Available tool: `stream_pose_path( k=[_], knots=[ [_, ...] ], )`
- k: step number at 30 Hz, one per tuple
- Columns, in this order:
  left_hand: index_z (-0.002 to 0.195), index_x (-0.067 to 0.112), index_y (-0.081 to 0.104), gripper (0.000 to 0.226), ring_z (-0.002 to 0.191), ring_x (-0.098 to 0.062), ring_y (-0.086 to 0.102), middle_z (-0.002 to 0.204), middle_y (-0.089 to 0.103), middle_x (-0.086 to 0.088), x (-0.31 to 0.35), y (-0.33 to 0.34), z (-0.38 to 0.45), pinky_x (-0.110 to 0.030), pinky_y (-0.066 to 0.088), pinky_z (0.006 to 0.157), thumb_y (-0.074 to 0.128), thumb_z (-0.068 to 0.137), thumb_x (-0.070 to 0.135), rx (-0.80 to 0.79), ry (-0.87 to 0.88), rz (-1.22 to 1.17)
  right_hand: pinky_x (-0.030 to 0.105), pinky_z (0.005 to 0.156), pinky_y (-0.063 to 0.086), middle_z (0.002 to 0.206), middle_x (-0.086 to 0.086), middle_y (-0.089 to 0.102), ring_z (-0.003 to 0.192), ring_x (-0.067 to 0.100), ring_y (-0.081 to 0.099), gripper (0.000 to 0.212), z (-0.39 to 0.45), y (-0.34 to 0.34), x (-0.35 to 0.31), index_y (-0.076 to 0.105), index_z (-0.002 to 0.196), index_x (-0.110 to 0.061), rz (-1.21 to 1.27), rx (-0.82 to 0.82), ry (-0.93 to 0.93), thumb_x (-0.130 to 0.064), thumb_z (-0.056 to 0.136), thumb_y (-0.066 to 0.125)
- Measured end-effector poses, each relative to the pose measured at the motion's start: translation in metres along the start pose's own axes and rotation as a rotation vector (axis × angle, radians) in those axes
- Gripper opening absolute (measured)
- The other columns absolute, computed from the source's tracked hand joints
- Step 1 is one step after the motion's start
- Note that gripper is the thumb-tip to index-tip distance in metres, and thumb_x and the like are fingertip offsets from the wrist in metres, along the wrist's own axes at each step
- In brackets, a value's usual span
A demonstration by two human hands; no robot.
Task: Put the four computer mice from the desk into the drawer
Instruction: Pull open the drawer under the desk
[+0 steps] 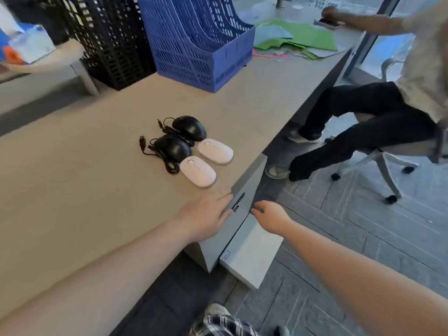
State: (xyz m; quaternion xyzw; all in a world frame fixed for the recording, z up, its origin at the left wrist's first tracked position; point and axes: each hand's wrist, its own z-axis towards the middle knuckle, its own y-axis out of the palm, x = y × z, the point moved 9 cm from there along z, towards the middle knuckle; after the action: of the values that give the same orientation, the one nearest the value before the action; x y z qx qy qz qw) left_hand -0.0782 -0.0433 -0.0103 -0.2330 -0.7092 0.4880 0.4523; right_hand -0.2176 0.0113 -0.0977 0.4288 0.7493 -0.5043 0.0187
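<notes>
The four mice lie together on the bench [84, 178], none in the drawer [252, 253]: two white mice [198, 174] [215, 150] near the right edge and two black corded mice [172, 148] [189, 128] just behind them. The left hand [206, 214] lies flat and released on the bench edge. The right hand [269, 215] grasps the drawer front, fingers curled. The drawer's inside is not visible. Far away stand a blue file rack [201, 42] and a black file rack [109, 37], contents unclear.

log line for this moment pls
stage: opening drawer | mice: four on desk | left hand: on desk edge | right hand: at drawer
</notes>
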Motion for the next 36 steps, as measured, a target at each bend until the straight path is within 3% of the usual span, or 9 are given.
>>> stream_pose_path(
  k=[4,7,12,17,25,28,31,33,36],
  knots=[
    [0.146,0.010,0.031,0.050,0.145,-0.015,0.020,0.158,0.023,-0.002,-0.009,0.014,0.003,-0.028,0.016,0.117,0.040,0.099,0.027,0.109,0.034,0.078,0.038,0.090,0.048,0.117,0.027,0.064,0.103,0.035,0.061,0.043,0.029,0.026,0.001,0.056,0.123,0.010,0.122,-0.002,-0.010,-0.023,0.100,0.041],
    [0.141,0.006,0.040,0.051,0.141,-0.022,0.031,0.153,0.034,-0.009,-0.010,0.021,0.000,-0.042,0.030,0.115,0.040,0.095,0.027,0.217,0.059,0.129,0.031,0.076,0.041,0.087,0.010,0.059,0.083,0.024,0.050,0.038,0.047,0.047,-0.005,0.063,0.117,0.002,0.205,-0.005,-0.041,-0.022,0.098,0.041],
    [0.147,0.011,0.029,0.050,0.145,-0.013,0.021,0.158,0.023,0.000,-0.013,0.019,0.000,-0.033,0.025,0.117,0.040,0.099,0.024,0.273,-0.005,0.170,0.038,0.083,0.052,0.094,0.010,0.056,0.087,0.022,0.053,0.036,0.069,0.066,0.004,0.059,0.121,0.004,0.444,0.010,0.010,-0.015,0.097,0.041],
    [0.148,0.013,0.026,0.052,0.145,-0.011,0.017,0.159,0.021,0.002,-0.014,0.020,-0.001,-0.030,0.024,0.117,0.040,0.099,0.025,0.256,-0.011,0.196,0.026,0.064,0.053,0.074,0.008,0.058,0.069,0.017,0.057,0.025,0.073,0.083,0.013,0.055,0.117,-0.004,0.810,-0.076,0.161,-0.009,0.099,0.039],
    [0.148,0.014,0.028,0.053,0.144,-0.009,0.019,0.158,0.023,0.003,-0.012,0.019,-0.001,-0.026,0.024,0.114,0.043,0.098,0.025,0.263,0.003,0.203,0.031,0.074,0.058,0.075,0.006,0.056,0.073,0.017,0.058,0.023,0.069,0.086,0.028,0.054,0.115,-0.010,0.864,-0.105,0.170,-0.011,0.097,0.039],
    [0.147,0.014,0.028,0.053,0.144,-0.009,0.020,0.158,0.023,0.004,-0.012,0.018,-0.001,-0.028,0.027,0.115,0.044,0.098,0.026,0.267,0.003,0.200,0.041,0.096,0.051,0.092,0.005,0.060,0.096,0.024,0.056,0.023,0.053,0.053,0.041,0.057,0.114,-0.007,0.401,0.152,-0.005,-0.014,0.095,0.046],
    [0.148,0.016,0.026,0.054,0.145,-0.009,0.018,0.158,0.021,0.005,-0.012,0.019,-0.002,-0.027,0.026,0.115,0.043,0.098,0.027,0.259,-0.011,0.210,0.040,0.114,0.034,0.147,0.009,0.041,0.142,0.029,0.028,0.042,0.022,0.016,0.017,0.044,0.137,-0.010,-0.045,0.503,-0.424,-0.015,0.096,0.047],
    [0.149,0.016,0.024,0.054,0.145,-0.008,0.017,0.158,0.019,0.006,-0.011,0.020,-0.002,-0.028,0.025,0.116,0.043,0.099,0.027,0.242,-0.030,0.217,0.040,0.122,0.020,0.160,0.005,0.023,0.151,0.025,0.009,0.049,0.023,0.017,0.006,0.033,0.148,-0.014,-0.179,0.415,-0.558,-0.014,0.099,0.038],
    [0.149,0.016,0.023,0.053,0.145,-0.008,0.015,0.159,0.018,0.006,-0.011,0.020,-0.002,-0.031,0.023,0.118,0.041,0.099,0.025,0.232,-0.049,0.217,0.037,0.125,0.013,0.157,0.003,0.031,0.150,0.022,0.013,0.046,0.034,0.026,0.000,0.037,0.146,-0.015,-0.369,0.205,-0.580,-0.017,0.101,0.032]
  ],
)
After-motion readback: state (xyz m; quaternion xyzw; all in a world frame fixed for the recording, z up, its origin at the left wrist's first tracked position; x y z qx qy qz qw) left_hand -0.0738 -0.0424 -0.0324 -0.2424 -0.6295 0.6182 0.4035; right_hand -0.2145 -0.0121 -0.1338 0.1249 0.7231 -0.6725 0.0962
